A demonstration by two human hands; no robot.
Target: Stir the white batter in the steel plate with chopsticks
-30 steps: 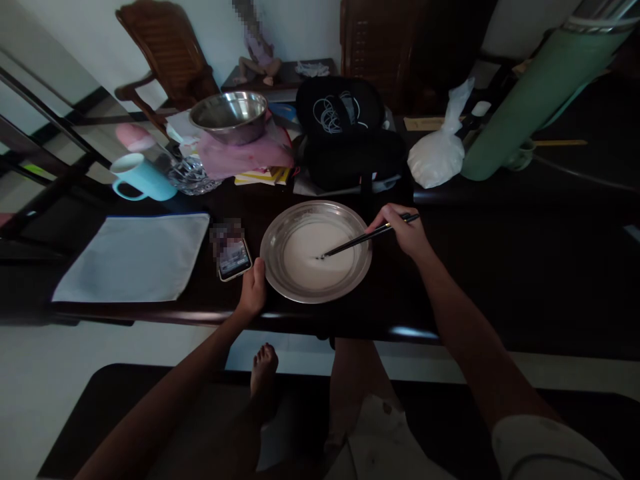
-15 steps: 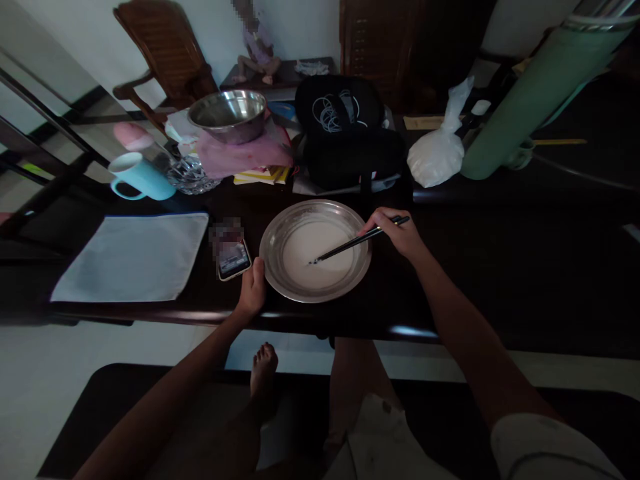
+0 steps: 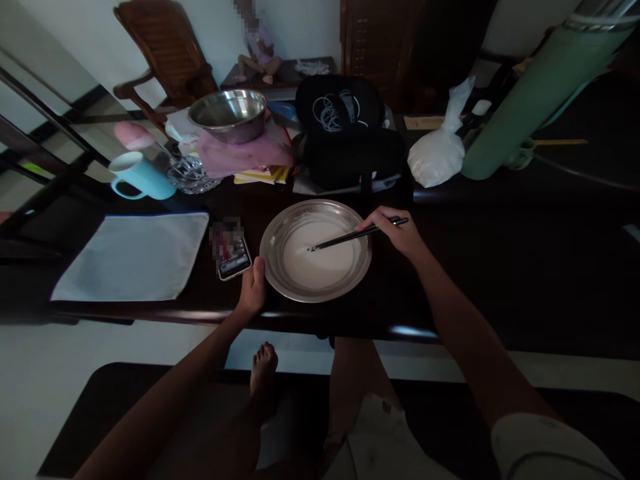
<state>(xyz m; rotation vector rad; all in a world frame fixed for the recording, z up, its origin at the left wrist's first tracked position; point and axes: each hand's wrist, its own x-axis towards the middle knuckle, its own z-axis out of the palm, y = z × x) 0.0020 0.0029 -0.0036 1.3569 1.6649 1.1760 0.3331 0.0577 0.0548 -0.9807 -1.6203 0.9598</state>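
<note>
A wide metal bowl (image 3: 273, 272) stands near the table's front edge, holding a smooth off-white liquid (image 3: 320, 270) that looks like thin batter. My right hand (image 3: 399, 233) is closed around a pair of dark chopsticks (image 3: 345, 238), held close together, whose tips dip into the liquid left of the bowl's middle. At the bowl's left side, my left hand (image 3: 253, 291) grips the rim with the thumb up against it; its other fingers are mostly hidden. Just left of that hand lies a phone (image 3: 234, 261) with its screen lit.
A white zip pouch (image 3: 135, 257) and a blue mug (image 3: 143, 177) are on the left. Behind the bowl are a second metal bowl (image 3: 227, 117) on pink cloth and a black bag (image 3: 350, 157). A knotted bag of white powder (image 3: 437, 160) stands by a tall green flask (image 3: 530, 100).
The chopstick tips have moved up and slightly left through the liquid, away from me. My left hand and the bowl have stayed in place.
</note>
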